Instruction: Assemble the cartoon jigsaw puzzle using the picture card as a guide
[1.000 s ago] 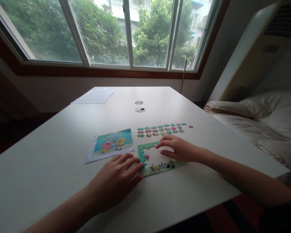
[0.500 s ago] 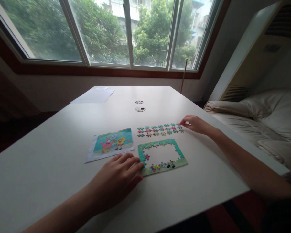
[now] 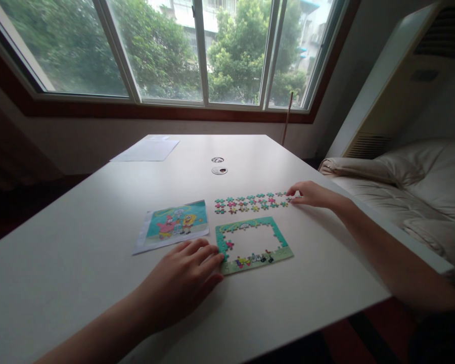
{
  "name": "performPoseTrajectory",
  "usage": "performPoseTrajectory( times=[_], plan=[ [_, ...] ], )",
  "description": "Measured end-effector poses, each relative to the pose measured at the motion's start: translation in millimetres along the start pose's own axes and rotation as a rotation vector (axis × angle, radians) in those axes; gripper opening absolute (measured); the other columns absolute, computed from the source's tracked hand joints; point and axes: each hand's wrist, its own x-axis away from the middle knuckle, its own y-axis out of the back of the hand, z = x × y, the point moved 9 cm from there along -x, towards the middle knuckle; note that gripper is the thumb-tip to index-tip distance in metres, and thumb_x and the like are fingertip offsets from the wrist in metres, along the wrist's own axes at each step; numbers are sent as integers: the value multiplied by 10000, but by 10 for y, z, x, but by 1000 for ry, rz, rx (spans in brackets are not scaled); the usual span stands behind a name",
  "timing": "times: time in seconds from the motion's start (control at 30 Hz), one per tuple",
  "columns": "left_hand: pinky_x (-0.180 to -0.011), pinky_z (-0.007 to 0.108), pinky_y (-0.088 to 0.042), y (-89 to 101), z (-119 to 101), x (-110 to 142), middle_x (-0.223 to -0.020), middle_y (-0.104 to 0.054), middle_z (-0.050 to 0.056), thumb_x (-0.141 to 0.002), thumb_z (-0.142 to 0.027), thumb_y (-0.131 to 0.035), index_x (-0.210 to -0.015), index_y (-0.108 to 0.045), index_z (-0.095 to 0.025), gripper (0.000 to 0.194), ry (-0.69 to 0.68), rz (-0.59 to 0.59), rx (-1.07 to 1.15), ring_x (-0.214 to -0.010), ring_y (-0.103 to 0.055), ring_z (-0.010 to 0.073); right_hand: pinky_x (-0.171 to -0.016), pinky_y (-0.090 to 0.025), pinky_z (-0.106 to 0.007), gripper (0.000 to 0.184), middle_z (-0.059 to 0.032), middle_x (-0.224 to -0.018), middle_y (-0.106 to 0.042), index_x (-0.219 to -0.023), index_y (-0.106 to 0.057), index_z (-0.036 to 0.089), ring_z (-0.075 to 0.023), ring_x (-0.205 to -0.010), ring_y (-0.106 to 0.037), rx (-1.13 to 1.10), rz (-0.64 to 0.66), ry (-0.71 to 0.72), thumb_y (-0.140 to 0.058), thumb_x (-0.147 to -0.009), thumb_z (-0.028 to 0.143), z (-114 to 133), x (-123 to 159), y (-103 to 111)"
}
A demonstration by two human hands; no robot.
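A jigsaw puzzle [image 3: 283,253] with its border joined and a mostly bare middle lies flat on the white table; one pink piece [image 3: 229,245] is attached inside its left side. The stretched fingers of my left hand [image 3: 191,268] rest against the puzzle's left edge. Beyond it, loose jigsaw pieces [image 3: 255,208] are laid out in rows. At the right end of these rows is my right hand [image 3: 307,194], thumb and forefinger apart and close to the last pieces; I see nothing gripped. Left of the puzzle lies a cartoon picture sheet [image 3: 174,225].
Two small round items [image 3: 219,171] sit further back on the white table [image 3: 79,242]. Sheets of paper [image 3: 146,150] lie at its far left corner. A window [image 3: 167,50] is behind, and a cream sofa [image 3: 420,187] stands to the right.
My right hand has shifted slightly right along the rows of pieces, and its thumb and forefinger have spread. My left hand and the puzzle have stayed put.
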Motion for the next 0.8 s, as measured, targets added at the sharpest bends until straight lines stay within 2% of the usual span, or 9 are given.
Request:
performPoseTrajectory(
  times=[0.1, 0.27, 0.43, 0.63, 0.8],
  plan=[
    [-812, 444, -470, 3, -8, -1, -1044, -619, 55, -878, -241, -496, -1065, -565, -212, 202, -3, -3, -2, -983, -540, 264, -669, -439, -232, 301, -42, -858, -686, -970, -684, 190, -152, -708, -604, -60, 53, -13, -582, -708, 296, 6, 2, -44],
    [-814, 423, -476, 25, -18, -11, -1021, -628, 56, -871, -243, -506, -1045, -577, -215, 191, -5, -25, -12, -976, -551, 254, -664, -439, -232, 231, -43, -820, -680, -869, -679, 176, -167, -741, -610, -74, 143, -108, -558, -698, 274, -90, 23, -123],
    [-814, 427, -475, 34, -15, -4, -1019, -629, 58, -870, -240, -503, -1038, -581, -212, 187, -1, -24, -14, -976, -551, 257, -673, -435, -243, 231, -68, -900, -666, -862, -646, 158, -190, -800, -598, -114, 249, -200, -561, -669, 252, -145, 84, -198],
    [-830, 423, -471, 15, -3, 1, -1029, -624, 60, -873, -247, -505, -1053, -576, -216, 195, -1, -23, -10, -987, -549, 251, -601, -409, -236, 301, -59, -800, -634, -908, -627, 127, -165, -696, -558, -153, 259, -168, -570, -650, 271, -46, 120, -139],
    [-833, 411, -469, 30, -12, -4, -1027, -624, 64, -881, -245, -489, -1048, -577, -212, 192, -6, -28, -10, -985, -550, 245, -573, -377, -237, 351, -30, -688, -626, -943, -682, 138, -140, -625, -532, -236, 242, -94, -561, -699, 360, 146, 105, -58]
  ],
)
